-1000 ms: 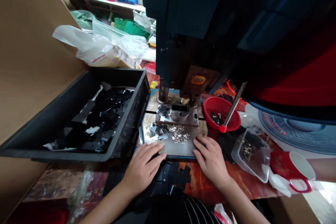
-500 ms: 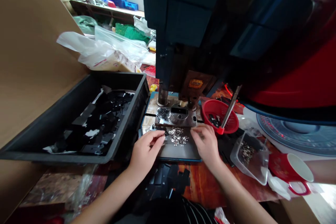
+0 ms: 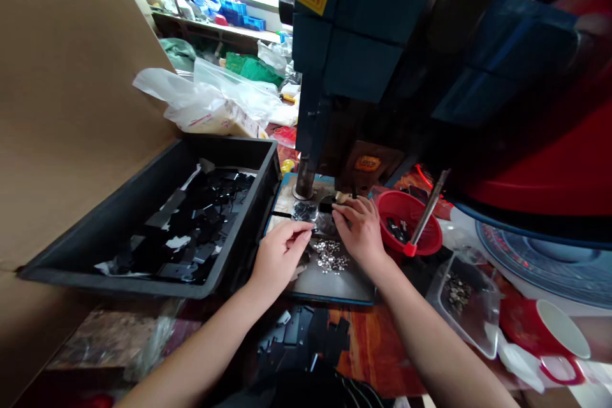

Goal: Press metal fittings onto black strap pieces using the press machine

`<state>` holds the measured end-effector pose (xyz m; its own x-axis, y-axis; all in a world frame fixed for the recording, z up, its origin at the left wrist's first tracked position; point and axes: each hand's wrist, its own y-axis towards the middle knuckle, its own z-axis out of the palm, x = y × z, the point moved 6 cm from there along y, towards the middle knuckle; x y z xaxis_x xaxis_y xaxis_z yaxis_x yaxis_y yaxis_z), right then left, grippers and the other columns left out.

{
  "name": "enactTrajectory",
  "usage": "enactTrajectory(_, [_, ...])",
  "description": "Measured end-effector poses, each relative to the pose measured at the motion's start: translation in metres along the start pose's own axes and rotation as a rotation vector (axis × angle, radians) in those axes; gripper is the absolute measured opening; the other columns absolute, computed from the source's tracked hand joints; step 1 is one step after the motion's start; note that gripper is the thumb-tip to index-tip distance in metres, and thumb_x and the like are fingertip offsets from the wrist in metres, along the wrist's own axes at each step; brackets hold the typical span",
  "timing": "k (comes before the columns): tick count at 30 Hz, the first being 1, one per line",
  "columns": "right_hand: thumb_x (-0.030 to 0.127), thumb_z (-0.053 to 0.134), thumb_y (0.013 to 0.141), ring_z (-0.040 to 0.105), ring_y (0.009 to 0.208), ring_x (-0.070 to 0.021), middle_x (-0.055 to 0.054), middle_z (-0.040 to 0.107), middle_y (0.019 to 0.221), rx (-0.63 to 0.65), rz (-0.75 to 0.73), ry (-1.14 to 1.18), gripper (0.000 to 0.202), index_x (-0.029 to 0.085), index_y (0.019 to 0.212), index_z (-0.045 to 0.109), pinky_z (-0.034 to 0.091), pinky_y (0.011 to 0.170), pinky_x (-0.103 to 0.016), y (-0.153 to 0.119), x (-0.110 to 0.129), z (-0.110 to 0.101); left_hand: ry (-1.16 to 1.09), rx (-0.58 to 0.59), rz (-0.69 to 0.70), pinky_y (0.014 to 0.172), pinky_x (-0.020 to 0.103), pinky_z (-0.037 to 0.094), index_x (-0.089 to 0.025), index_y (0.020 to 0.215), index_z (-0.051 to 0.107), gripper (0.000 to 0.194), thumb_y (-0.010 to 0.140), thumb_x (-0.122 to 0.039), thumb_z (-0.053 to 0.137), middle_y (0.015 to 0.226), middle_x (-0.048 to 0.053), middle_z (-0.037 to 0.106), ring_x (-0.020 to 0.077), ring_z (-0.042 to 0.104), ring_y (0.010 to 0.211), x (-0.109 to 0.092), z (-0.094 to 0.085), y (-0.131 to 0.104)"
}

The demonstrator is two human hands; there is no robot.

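On the metal bed plate point(image 3: 329, 284) of a blue press point(image 3: 366, 44) lies a loose pile of small shiny metal pieces point(image 3: 329, 256). My left hand point(image 3: 280, 255) is at the pile's left edge, thumb and forefinger pinched; anything between the tips is too small to make out. Further up, my right hand point(image 3: 359, 229) has its bent fingertips at the round die point(image 3: 326, 220) under the press head, closed on something hidden from view. Dark thin pieces point(image 3: 303, 211) lie on the plate left of the die.
Left stands a black tray point(image 3: 215, 268) of dark flat pieces. To the right are a red basket point(image 3: 433, 239), a red-tipped metal lever point(image 3: 428, 210), a clear plastic tub point(image 3: 488, 335) with small metal parts and a red mug point(image 3: 540, 325). Black pieces point(image 3: 310, 331) lie in front of the bed.
My right hand has moved from beside the metal pile up and inward to the die. My left hand keeps its pinch near the pile. The whole view has shifted slightly.
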<state>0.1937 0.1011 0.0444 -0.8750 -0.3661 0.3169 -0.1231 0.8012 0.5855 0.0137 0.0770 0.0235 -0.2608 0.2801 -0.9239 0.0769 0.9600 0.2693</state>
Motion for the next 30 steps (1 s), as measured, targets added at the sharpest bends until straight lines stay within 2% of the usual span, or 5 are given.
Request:
enactTrajectory(3, [0.037,0.051,0.091,0.048,0.114,-0.0244,-0.003,0.065,0.111,0.043,-0.070,-0.091,0.025,0.028,0.108,0.067,0.024,0.107,-0.051,-0.004,0.008,-0.006,0.003,-0.013,0.032,0.072,0.026,0.052,-0.022,0.095,0.068,0.016,0.086,-0.028,0.056,0.092,0.003,0.067,0.0167,0.063,0.085,0.000,0.001,0.004])
enactTrajectory(9, [0.044,0.047,0.091,0.047,0.118,-0.0271,-0.004,0.063,0.118,0.125,-0.093,-0.151,0.033,0.028,0.116,0.063,0.022,0.108,-0.055,-0.007,0.012,-0.006,0.011,-0.019,0.079,0.076,0.028,0.053,-0.021,0.097,0.068,0.018,0.086,-0.028,0.056,0.096,0.004,0.068,0.0171,0.065,0.087,-0.003,0.009,0.024])
enactTrajectory(15, [0.045,0.045,0.091,0.039,0.129,-0.0280,-0.010,0.050,0.136,0.085,-0.023,-0.019,0.048,0.023,0.134,0.046,0.030,0.105,-0.055,-0.021,-0.002,-0.001,0.154,-0.020,0.078,0.078,0.031,0.052,-0.021,0.099,0.068,0.019,0.086,-0.027,0.056,0.096,0.003,0.071,0.0181,0.066,0.085,-0.013,0.023,0.046])
enactTrajectory(20, [0.040,0.046,0.092,0.042,0.126,-0.0257,-0.008,0.053,0.131,0.016,-0.028,0.030,0.037,0.025,0.125,0.055,0.032,0.106,-0.053,-0.022,-0.007,-0.006,0.365,-0.001,0.158,0.081,0.033,0.049,-0.022,0.091,0.070,0.016,0.086,-0.025,0.055,0.091,0.001,0.071,0.0195,0.064,0.088,-0.022,0.035,0.059])
enactTrajectory(30, [0.039,0.048,0.091,0.044,0.125,-0.0260,-0.005,0.056,0.129,0.042,-0.034,0.053,0.032,0.027,0.118,0.061,0.030,0.106,-0.054,-0.020,-0.007,-0.004,0.441,-0.004,0.160,0.087,0.037,0.045,-0.022,0.092,0.073,0.018,0.085,-0.028,0.057,0.091,0.003,0.070,0.0215,0.061,0.092,-0.013,0.039,0.067])
